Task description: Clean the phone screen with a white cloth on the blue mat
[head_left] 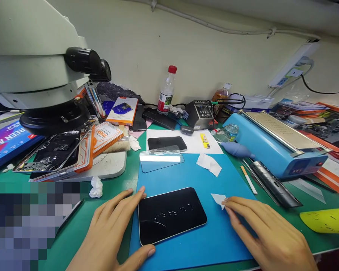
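Note:
A black smartphone lies face up on the blue mat, with a wavy trail of clear liquid or gel along its glass. My left hand spans the phone's left end, fingertips at the upper left corner and thumb by the lower left one. To the right of the phone, my right hand pinches a small white tissue between thumb and fingers. Behind it another crumpled white tissue rests on the mat. A clear glass screen protector lies at the mat's back left.
Behind the mat, a second phone and a yellow packet lie on white paper. A microscope overhangs the left side. On the right stand a blue machine, a blower bulb, a cigarette and a yellow object.

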{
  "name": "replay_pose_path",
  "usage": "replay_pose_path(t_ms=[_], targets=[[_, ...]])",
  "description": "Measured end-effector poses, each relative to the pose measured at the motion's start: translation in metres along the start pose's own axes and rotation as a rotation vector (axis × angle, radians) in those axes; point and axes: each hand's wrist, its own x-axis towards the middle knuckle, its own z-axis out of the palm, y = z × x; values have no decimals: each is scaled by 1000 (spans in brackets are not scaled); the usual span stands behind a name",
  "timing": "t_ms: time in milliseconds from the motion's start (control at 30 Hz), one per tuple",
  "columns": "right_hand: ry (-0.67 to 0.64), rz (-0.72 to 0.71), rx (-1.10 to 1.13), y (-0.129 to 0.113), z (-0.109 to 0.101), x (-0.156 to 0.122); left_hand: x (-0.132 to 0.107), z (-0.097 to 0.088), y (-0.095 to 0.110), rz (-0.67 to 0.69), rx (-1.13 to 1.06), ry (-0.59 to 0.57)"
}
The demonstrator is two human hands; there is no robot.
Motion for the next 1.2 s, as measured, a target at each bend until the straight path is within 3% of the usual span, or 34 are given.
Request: replay_pose_path(t_ms=[100,300,533,700,900,1200], targets=[[68,123,108,-20,8,6,0,0,0,-8,18,-8],[91,1,194,-49,16,10,0,2,-4,13,23,7],[22,-54,186,-45,16,1,0,4,-6,37,28,28],[-11,-156,152,-48,19,8,0,3,-4,46,37,38],[-49,-149,117,-49,24,14,0,3,-5,48,54,29],[-79,-218,42,-49,23,-2,-1,3,-5,46,42,24]])
